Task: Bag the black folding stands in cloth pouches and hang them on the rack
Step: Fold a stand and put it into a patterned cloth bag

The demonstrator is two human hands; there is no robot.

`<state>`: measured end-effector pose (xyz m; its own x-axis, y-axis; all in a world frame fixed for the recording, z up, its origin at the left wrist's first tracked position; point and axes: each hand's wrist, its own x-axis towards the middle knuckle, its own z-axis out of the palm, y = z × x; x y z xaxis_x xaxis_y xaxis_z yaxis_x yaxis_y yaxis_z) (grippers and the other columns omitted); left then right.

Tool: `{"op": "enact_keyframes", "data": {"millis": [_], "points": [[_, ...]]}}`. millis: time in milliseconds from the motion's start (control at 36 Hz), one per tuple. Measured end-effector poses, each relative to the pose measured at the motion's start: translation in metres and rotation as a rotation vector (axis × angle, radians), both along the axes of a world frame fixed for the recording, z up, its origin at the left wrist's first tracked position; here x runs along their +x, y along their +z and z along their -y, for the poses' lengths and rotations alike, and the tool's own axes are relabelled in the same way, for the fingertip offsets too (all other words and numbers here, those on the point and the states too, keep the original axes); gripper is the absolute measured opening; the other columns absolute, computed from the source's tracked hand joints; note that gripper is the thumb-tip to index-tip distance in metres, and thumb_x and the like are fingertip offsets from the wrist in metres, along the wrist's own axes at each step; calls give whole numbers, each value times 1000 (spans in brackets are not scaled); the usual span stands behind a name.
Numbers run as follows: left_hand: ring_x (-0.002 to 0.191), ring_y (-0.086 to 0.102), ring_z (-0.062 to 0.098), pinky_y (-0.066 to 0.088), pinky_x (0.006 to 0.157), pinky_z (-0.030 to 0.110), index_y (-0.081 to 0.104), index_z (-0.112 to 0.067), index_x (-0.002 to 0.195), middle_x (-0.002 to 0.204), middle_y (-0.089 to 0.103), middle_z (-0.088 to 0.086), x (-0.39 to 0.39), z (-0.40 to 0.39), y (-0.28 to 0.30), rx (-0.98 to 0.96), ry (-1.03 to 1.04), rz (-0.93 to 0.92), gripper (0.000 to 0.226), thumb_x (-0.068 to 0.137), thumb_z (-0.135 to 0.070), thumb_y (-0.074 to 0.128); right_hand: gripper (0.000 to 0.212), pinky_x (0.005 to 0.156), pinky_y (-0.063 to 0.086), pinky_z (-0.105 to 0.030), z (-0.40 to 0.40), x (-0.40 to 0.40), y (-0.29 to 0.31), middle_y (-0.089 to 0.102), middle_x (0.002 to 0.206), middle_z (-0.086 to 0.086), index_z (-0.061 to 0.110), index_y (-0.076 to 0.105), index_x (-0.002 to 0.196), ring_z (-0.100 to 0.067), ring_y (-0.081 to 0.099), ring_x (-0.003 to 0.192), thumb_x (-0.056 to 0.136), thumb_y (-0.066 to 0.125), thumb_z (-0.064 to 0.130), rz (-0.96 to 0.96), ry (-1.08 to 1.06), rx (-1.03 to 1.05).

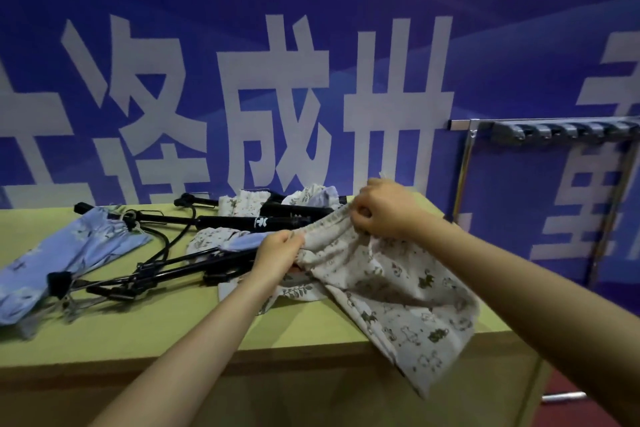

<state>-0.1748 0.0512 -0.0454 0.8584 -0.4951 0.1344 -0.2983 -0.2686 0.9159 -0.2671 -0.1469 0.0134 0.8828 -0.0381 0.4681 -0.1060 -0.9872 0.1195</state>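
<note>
Head view shows both hands working the gathered mouth of a cream printed pouch (pixel 391 288), which droops off the front right corner of the green surface (pixel 173 329). The left hand (pixel 277 251) pinches the rim at its near-left end, and the right hand (pixel 384 210) pinches the same rim further back and to the right, fingers curled into the cloth, so the opening is stretched between them and faces roughly left, toward the stands. Nearest to that opening is a black folding stand (pixel 166 274) lying just left of the left hand, its long axis running left to right with a slight rise toward the hand; that hand is plainly the nearer one to it. A second black stand (pixel 249 222) lies behind, also roughly left to right, partly under other cream pouches (pixel 242 203). Both look slim, jointed and dark, with loose cords. At far left a blue pouch (pixel 69 253) already has a stand's end poking from its gathered neck. A metal rack (pixel 554 130) with hooks stands right of the surface, well apart from the hands. Feeding the near stand in end-first looks like the next call.
</note>
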Motion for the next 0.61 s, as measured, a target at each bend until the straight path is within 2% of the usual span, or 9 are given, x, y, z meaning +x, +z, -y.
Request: {"op": "enact_keyframes", "data": {"millis": [56,83,167,250,333,444,528,583,611], "points": [[47,40,14,31,56,30,35,-19,62,53,34,-5,7,-3,-5,63,-32,37,37,96,-22,50,22,72,46,-38,7,10,-18,57,75,-2,12,61,74,-20,46,80,86,55,30,-50,10,44],[47,46,13,39,54,32,42,-20,64,55,40,-5,9,-6,-7,93,-51,47,34,97,-23,50,19,77,45,-35,9,15,-24,58,84,-2,14,62,83,-20,47,87,86,56,32,-95,1,69],[69,63,14,54,58,29,65,-26,91,78,63,-5,22,-16,-7,118,-45,92,15,98,-25,51,20,85,41,-31,10,30,-37,58,102,0,18,64,103,-18,46,102,87,58,28,-141,16,198],[81,63,12,51,58,24,65,-26,100,92,65,-8,42,-27,-4,100,27,141,14,98,-26,51,15,84,44,-31,2,51,-35,60,98,2,16,67,100,-16,49,98,90,58,22,13,81,326],[82,61,10,53,70,30,67,-26,95,91,66,-8,73,-42,-6,140,125,285,15,96,-27,52,15,78,42,-25,-17,78,-26,63,96,2,16,68,102,-14,55,92,93,58,21,45,101,508],[82,57,9,44,66,28,66,-27,95,96,61,-7,113,-63,-17,308,298,462,15,95,-29,51,33,88,45,-33,-33,126,-27,65,108,-5,16,60,122,-23,58,101,95,56,34,-178,16,491],[78,57,18,40,61,29,63,-24,85,90,61,-1,130,-78,-27,476,363,428,20,96,-30,47,41,92,44,-34,-39,149,-35,61,123,-10,14,55,131,-26,56,109,97,48,36,-407,-68,526],[74,57,20,40,60,29,59,-23,78,83,61,2,136,-82,-32,565,350,384,27,97,-31,42,41,97,41,-32,-40,159,-37,55,135,-10,15,53,135,-27,52,118,98,49,32,-486,-79,617],[75,57,20,42,62,29,60,-23,81,84,62,2,137,-82,-33,579,340,361,28,98,-32,39,42,100,39,-32,-39,162,-39,53,138,-9,16,53,136,-26,51,121,97,51,32,-494,-78,648]]}}
